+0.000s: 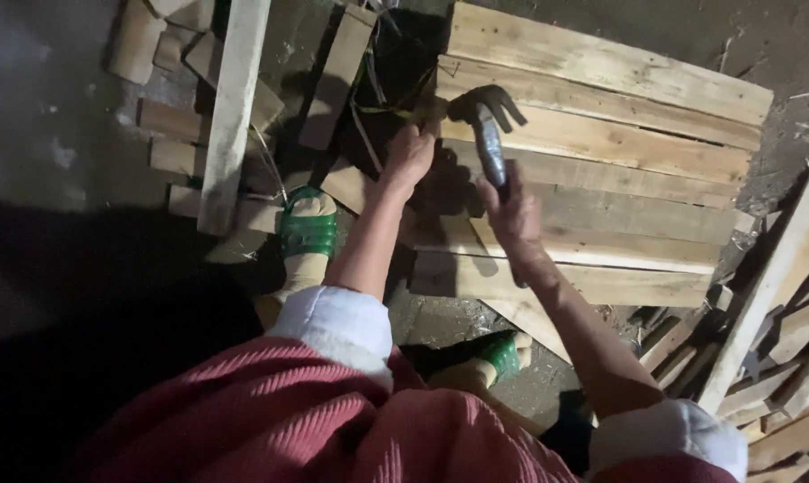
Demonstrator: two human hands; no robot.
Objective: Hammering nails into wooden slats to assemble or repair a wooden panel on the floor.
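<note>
While the right hand [514, 210] fingers wrap the hammer [487, 125] handle, left hand [410, 156] fingers grip the pallet [601, 143] edge.

You wear a red garment [333, 420] with a fine ribbed, corduroy-like weave; it fills the lower part of the view. Its sleeves are pushed up, and each ends in a thick white fleecy cuff, one on your left arm [337, 326] and one on your right arm [668, 434]. Both forearms are bare below the cuffs, as are your left hand [409, 156] and right hand [516, 215]. On your feet you have translucent green slip-on sandals with ridged straps, the left sandal [308, 228] fully in view, the right sandal [503, 353] partly hidden, worn over pale socks
</note>
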